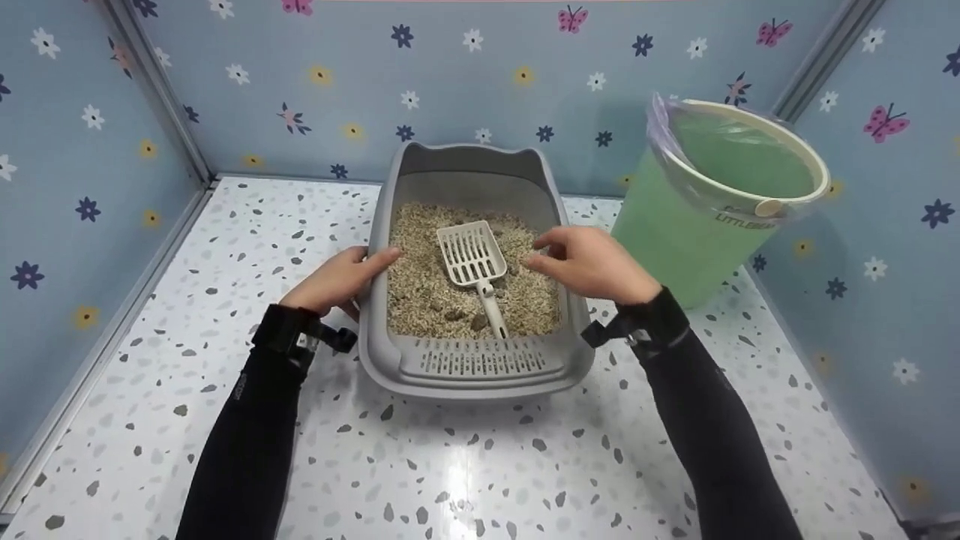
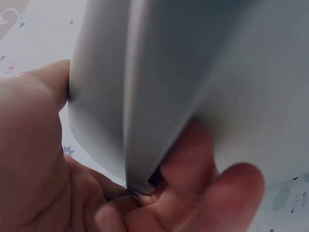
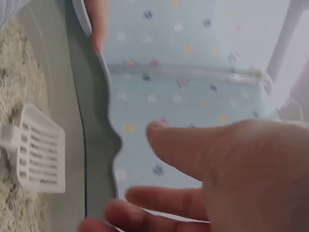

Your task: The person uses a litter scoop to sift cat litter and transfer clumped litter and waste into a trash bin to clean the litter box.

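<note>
A grey cat litter box (image 1: 480, 382) stands on the speckled surface, partly filled with grainy tan litter (image 1: 420, 300). On the litter lies a cream slotted litter scoop (image 1: 472, 255), its handle pointing toward the box's near edge. My left hand (image 1: 341, 277) grips the box's left rim, thumb on top and fingers curled beneath the lip (image 2: 159, 96), as the left wrist view shows. My right hand (image 1: 589, 259) hovers over the right side of the box, fingers loosely bent and holding nothing. In the right wrist view its thumb and fingers stand apart, with the scoop (image 3: 41, 150) to the left.
A green bin (image 1: 690, 217) with a pale purple liner bag (image 1: 664, 135) stands just right of the box, close to my right hand. Flower-patterned panels (image 1: 465, 90) wall the back and both sides. Speckled surface (image 1: 450, 465) extends in front of the box.
</note>
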Demonstrator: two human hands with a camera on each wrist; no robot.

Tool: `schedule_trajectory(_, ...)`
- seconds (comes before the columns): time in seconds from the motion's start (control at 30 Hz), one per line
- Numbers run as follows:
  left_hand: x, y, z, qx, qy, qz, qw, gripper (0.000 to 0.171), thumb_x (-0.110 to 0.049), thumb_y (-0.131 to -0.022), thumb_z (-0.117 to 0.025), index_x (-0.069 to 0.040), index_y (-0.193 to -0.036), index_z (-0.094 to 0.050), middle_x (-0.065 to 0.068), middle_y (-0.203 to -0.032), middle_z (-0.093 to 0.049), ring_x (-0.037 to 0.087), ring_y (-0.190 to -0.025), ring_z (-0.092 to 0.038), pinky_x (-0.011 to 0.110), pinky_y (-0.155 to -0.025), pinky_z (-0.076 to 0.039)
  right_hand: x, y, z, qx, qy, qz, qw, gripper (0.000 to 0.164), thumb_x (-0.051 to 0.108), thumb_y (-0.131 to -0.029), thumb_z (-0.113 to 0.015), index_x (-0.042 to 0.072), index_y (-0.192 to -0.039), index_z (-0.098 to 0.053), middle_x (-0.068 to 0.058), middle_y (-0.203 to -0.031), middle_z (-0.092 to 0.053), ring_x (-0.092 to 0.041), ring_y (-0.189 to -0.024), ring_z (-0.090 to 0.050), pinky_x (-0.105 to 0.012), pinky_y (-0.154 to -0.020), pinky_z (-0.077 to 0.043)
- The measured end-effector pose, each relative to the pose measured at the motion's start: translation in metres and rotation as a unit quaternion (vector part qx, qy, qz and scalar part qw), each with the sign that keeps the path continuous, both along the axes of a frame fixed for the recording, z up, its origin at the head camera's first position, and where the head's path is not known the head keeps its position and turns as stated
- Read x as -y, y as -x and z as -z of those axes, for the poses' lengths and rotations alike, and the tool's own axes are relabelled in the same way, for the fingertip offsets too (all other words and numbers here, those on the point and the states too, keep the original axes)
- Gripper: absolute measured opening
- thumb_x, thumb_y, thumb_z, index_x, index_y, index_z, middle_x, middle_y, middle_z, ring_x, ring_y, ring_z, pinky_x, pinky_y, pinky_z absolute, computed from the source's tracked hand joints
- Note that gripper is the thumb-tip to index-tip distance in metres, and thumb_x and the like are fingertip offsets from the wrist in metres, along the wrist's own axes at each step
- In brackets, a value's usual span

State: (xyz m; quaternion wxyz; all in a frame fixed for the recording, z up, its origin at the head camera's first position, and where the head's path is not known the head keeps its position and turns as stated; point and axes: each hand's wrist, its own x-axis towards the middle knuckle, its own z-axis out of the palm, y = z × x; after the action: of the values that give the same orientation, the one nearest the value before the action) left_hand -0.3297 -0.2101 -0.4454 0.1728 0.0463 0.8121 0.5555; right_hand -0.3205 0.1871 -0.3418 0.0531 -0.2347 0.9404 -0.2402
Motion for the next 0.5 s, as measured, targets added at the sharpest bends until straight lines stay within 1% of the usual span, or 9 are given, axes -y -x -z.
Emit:
schedule_trajectory(0.03,0.0,0.0,0.0,0.001,0.0,0.001,1.0,0.088,-0.073,-0.108,-0.057,0.005,-0.148,-0.048,0.02,-0.109,-0.067,0.03,-0.079,-0.077,0.054,-0.065,-0.071,0.009,0.002,-0.003,0.013,-0.025,-0.017,0.999,0.046,0.048,-0.107,-0.076,0.01,-0.132,-0.078,-0.003,-0.104,-0.078,-0.023,-0.089,-0.071,-0.043,-0.082,-0.062)
schedule_trajectory(0.1,0.0,0.0,0.0,0.001,-0.001,0.003,1.0,0.089,-0.072,-0.108,-0.057,0.005,-0.15,-0.048,0.02,-0.11,-0.068,0.03,-0.079,-0.078,0.054,-0.066,-0.071,0.026,0.007,-0.005,0.034,-0.081,-0.046,0.995,0.037,0.047,-0.106,-0.077,0.013,-0.121,-0.081,0.0,-0.103,-0.078,-0.02,-0.088,-0.072,-0.041,-0.082,-0.064)
schedule_trajectory(0.17,0.0,0.0,0.0,0.0,-0.002,0.002,1.0,0.089,-0.073,-0.107,-0.058,0.004,-0.151,-0.048,0.02,-0.11,-0.067,0.03,-0.079,-0.078,0.054,-0.065,-0.071,0.042,0.013,-0.002,0.046,-0.143,-0.072,0.986,0.031,0.045,-0.105,-0.078,0.014,-0.103,-0.081,0.001,-0.095,-0.077,-0.018,-0.081,-0.07,-0.039,-0.078,-0.063)
schedule_trajectory(0.2,0.0,0.0,-0.001,0.0,-0.002,0.001,1.0,0.088,-0.073,-0.108,-0.058,0.004,-0.151,-0.048,0.02,-0.109,-0.067,0.03,-0.079,-0.078,0.054,-0.065,-0.071,0.05,0.017,0.001,0.053,-0.169,-0.08,0.981,0.031,0.044,-0.104,-0.078,0.015,-0.094,-0.078,0.003,-0.089,-0.074,-0.017,-0.077,-0.067,-0.038,-0.076,-0.061)
schedule_trajectory(0.23,0.0,-0.001,-0.001,-0.001,-0.001,0.0,1.0,0.088,-0.073,-0.108,-0.058,0.003,-0.151,-0.048,0.021,-0.109,-0.067,0.03,-0.079,-0.077,0.055,-0.065,-0.071,0.056,0.02,0.004,0.058,-0.196,-0.087,0.975,0.034,0.043,-0.104,-0.078,0.016,-0.084,-0.073,0.004,-0.083,-0.069,-0.016,-0.073,-0.063,-0.037,-0.072,-0.059)
schedule_trajectory(0.3,0.0,-0.001,-0.002,-0.001,0.0,-0.003,1.0,0.086,-0.071,-0.109,-0.057,0.002,-0.152,-0.048,0.021,-0.11,-0.066,0.03,-0.079,-0.077,0.055,-0.066,-0.071,0.068,0.027,0.013,0.067,-0.24,-0.094,0.964,0.043,0.04,-0.103,-0.079,0.018,-0.071,-0.06,0.005,-0.071,-0.06,-0.016,-0.065,-0.056,-0.035,-0.065,-0.055)
schedule_trajectory(0.4,0.0,-0.002,-0.002,0.001,-0.001,-0.003,1.0,0.084,-0.07,-0.11,-0.057,0.001,-0.154,-0.047,0.022,-0.111,-0.065,0.031,-0.081,-0.077,0.056,-0.066,-0.071,0.081,0.034,0.026,0.077,-0.288,-0.091,0.95,0.049,0.036,-0.099,-0.08,0.02,-0.066,-0.048,0.005,-0.065,-0.051,-0.017,-0.061,-0.05,-0.035,-0.059,-0.048)
schedule_trajectory(0.5,0.0,-0.003,-0.003,0.003,-0.003,0.002,1.0,0.087,-0.073,-0.108,-0.056,0.0,-0.154,-0.046,0.023,-0.113,-0.065,0.032,-0.083,-0.078,0.056,-0.067,-0.071,0.088,0.038,0.037,0.084,-0.314,-0.086,0.942,0.043,0.031,-0.095,-0.081,0.02,-0.068,-0.049,0.004,-0.068,-0.052,-0.02,-0.064,-0.052,-0.036,-0.058,-0.049)
